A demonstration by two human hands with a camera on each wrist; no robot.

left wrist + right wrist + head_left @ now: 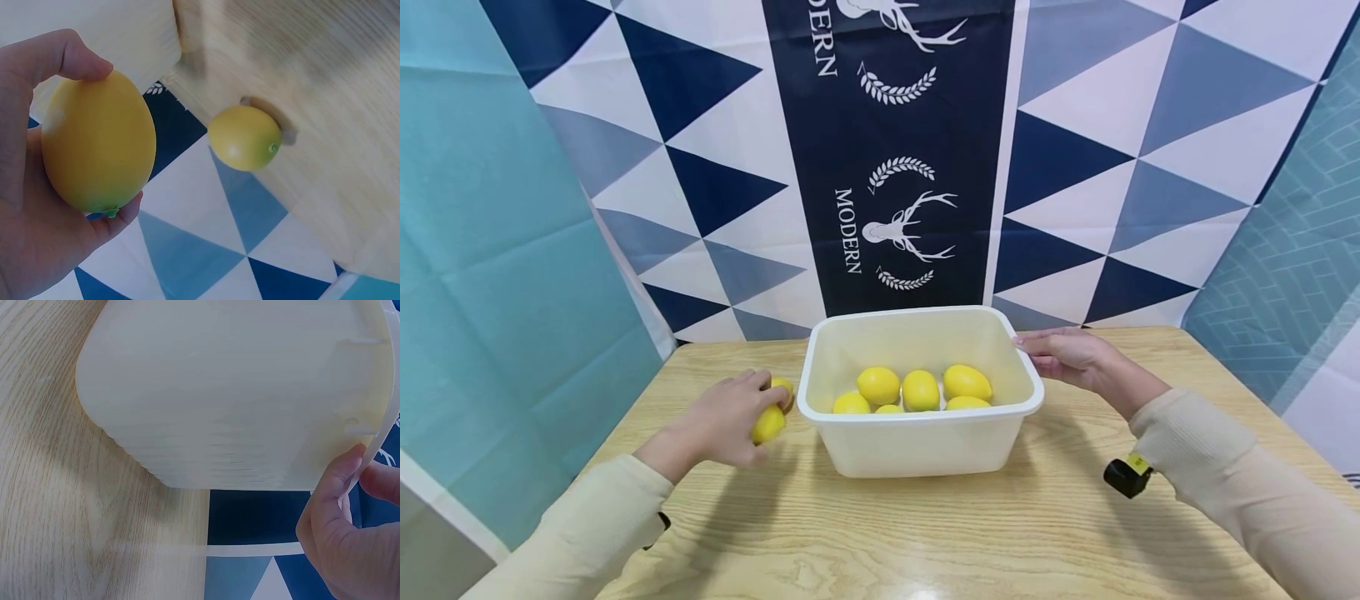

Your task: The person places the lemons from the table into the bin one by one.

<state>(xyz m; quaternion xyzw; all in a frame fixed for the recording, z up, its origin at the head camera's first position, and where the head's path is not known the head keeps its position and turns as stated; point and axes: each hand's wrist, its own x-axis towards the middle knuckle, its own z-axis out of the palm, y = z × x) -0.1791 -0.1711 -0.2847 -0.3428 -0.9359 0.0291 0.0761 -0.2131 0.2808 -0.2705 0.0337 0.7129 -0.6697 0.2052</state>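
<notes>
My left hand (727,418) grips a lemon (100,142) between thumb and fingers, just left of a white plastic bin (917,446). Another lemon (245,137) lies on the table beyond that hand, close to the bin's left side; in the head view the fingers partly cover it. My right hand (1067,357) pinches the bin's rim at the right end, and the right wrist view shows its thumb and fingers (331,494) on either side of the lip. Inside the bin sit several yellow lemons (921,391), some partly hidden by the front wall.
The bin stands on a light wood-grain table (850,533), toward its back edge. Behind rises a hanging cloth (902,167) with triangles and deer heads. A teal cloth (512,275) hangs along the left side, and a patterned teal one (1292,275) on the right.
</notes>
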